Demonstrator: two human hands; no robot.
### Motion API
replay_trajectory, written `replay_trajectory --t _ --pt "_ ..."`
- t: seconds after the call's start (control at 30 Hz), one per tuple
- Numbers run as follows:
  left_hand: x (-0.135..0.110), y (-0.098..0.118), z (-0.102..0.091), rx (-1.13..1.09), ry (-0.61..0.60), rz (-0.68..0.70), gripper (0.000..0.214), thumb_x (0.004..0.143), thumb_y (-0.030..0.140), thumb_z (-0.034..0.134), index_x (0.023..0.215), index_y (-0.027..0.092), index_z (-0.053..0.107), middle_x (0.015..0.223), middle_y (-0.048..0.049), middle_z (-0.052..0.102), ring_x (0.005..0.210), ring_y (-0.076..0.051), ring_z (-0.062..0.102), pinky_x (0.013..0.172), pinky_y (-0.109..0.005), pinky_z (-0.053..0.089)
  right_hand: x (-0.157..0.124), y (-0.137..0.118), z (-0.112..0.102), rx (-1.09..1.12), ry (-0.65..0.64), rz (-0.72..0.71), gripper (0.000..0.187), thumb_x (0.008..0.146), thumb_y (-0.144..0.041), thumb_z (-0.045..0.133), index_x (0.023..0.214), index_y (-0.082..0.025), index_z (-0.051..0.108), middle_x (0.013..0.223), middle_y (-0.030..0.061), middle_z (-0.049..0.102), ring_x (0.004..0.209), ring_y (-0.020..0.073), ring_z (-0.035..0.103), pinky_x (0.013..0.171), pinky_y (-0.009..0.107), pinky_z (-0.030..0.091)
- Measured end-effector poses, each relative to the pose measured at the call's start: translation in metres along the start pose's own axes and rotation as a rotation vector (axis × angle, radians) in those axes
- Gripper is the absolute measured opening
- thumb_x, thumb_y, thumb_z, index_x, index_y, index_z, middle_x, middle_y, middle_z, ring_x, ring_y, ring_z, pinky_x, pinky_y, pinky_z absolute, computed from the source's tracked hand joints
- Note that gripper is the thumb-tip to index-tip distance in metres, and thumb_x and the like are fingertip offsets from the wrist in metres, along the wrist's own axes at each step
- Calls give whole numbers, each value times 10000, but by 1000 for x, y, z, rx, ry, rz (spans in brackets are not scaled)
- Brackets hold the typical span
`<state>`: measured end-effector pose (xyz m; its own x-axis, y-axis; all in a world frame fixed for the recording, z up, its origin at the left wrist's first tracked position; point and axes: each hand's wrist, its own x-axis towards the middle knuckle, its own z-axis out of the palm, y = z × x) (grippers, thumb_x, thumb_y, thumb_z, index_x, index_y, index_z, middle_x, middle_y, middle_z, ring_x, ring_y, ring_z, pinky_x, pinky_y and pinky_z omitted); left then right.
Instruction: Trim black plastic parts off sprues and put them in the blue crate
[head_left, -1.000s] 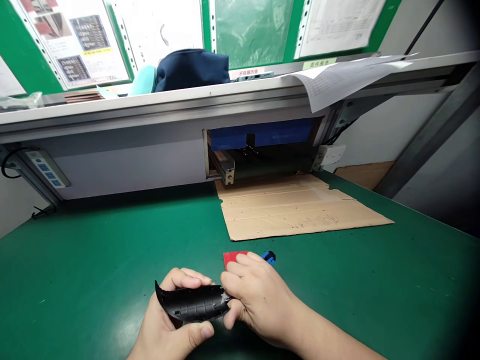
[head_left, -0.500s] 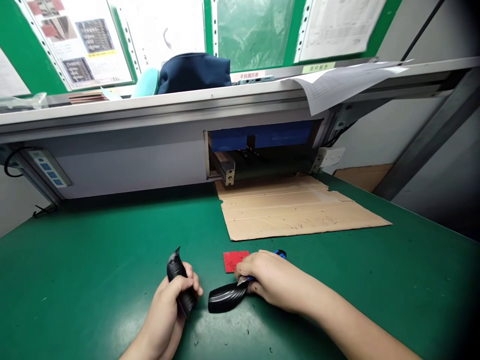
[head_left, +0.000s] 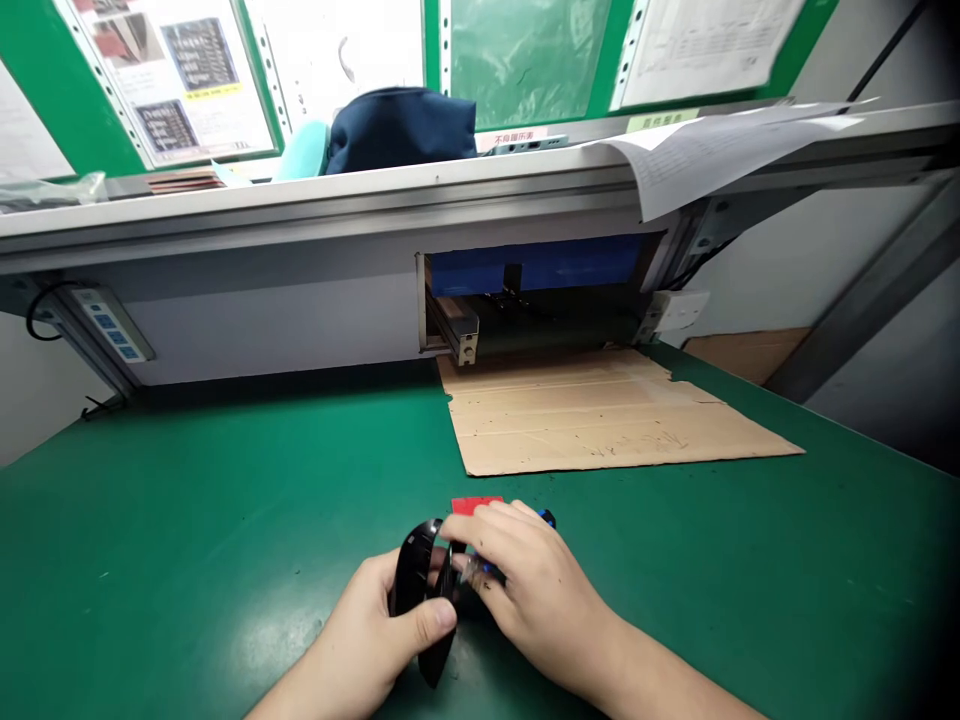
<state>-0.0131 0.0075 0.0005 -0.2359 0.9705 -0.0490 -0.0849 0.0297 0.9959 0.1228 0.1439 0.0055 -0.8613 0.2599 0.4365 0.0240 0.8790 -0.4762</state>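
Note:
Two curved, glossy black plastic pieces meet in front of me at the near middle of the bench. My left hand [head_left: 375, 620] is closed around the first curved piece [head_left: 411, 572], and its thumb presses on the second black piece [head_left: 435, 660]. Fingertips of my right hand [head_left: 536, 580] touch the top of the second piece. That same hand is closed on a slim blue-and-black tool [head_left: 548, 518] with a pale, pointed tip, perhaps a knife; most of its handle is hidden in the palm. Just behind the fingers lies a red square [head_left: 466, 504], partly covered.
A flat cardboard sheet [head_left: 570, 430] lies on the green bench top [head_left: 225, 480], before an opening with a blue panel [head_left: 570, 265]. Above runs a shelf [head_left: 262, 225] holding a dark blue pouch [head_left: 405, 125] and an overhanging paper [head_left: 690, 175]. A power strip [head_left: 116, 325] is at left.
My left hand has moved right and turned its black piece. My right hand has lifted the second piece off the bench and brought it against the left hand, still holding the tool.

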Motion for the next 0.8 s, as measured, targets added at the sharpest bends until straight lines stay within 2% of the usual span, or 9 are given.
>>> replay_trajectory --t 0.03,0.13,0.23,0.33,0.43,0.53,0.7,0.8 --pt "0 -2 -1 -17 66 6 388 783 460 706 1008 145 679 911 -58 656 835 -210 558 747 -265 435 0 0 -1 12 9 19 230 990 -258 445 1205 -256 526 963 32 595 840 217 497 762 332 326" --pt "-2 -11 -2 -144 305 9 410 817 503 652 1053 169 662 1030 -87 669 986 -259 579 868 -323 458 1 0 -4 61 -1 43 474 990 -561 444 1367 -281 374 1106 49 548 940 240 478 820 356 344" --pt "-3 -14 2 -366 464 13 484 829 484 651 1221 214 565 1186 -84 623 1178 -269 507 999 -359 413 1 -1 -3 79 -49 47 553 930 -708 394 1282 -285 446 1045 37 545 906 240 472 797 355 351" --pt "-3 -10 9 -571 473 11 565 839 443 659 1322 220 469 1242 -99 592 1205 -272 499 1019 -386 412 1 -2 2 42 -49 53 546 915 -741 361 1079 -253 544 944 27 537 856 235 462 777 357 335" --pt "-3 -8 14 -681 441 9 545 836 398 678 1309 212 483 1238 -115 595 1146 -284 549 998 -410 435 2 0 6 13 -23 64 622 920 -755 237 972 -222 552 905 34 526 818 233 451 748 352 323" --pt "-2 -10 15 -722 442 5 536 820 409 696 1283 211 511 1228 -119 603 1108 -287 574 979 -415 450 2 1 8 -2 -24 67 654 926 -747 168 929 -212 543 893 38 521 802 233 445 726 342 315" --pt "-2 -11 14 -736 472 -7 685 738 406 783 1319 208 477 1184 -127 625 1092 -303 586 946 -406 469 1 0 10 22 -20 67 687 906 -766 141 927 -212 546 867 34 510 790 232 439 725 339 311" --pt "-3 -7 13 -672 459 -8 611 778 383 749 1293 183 488 1193 -144 616 1073 -313 594 881 -399 498 2 -1 10 27 -4 76 692 906 -765 139 962 -214 554 893 39 519 801 236 444 733 346 312"
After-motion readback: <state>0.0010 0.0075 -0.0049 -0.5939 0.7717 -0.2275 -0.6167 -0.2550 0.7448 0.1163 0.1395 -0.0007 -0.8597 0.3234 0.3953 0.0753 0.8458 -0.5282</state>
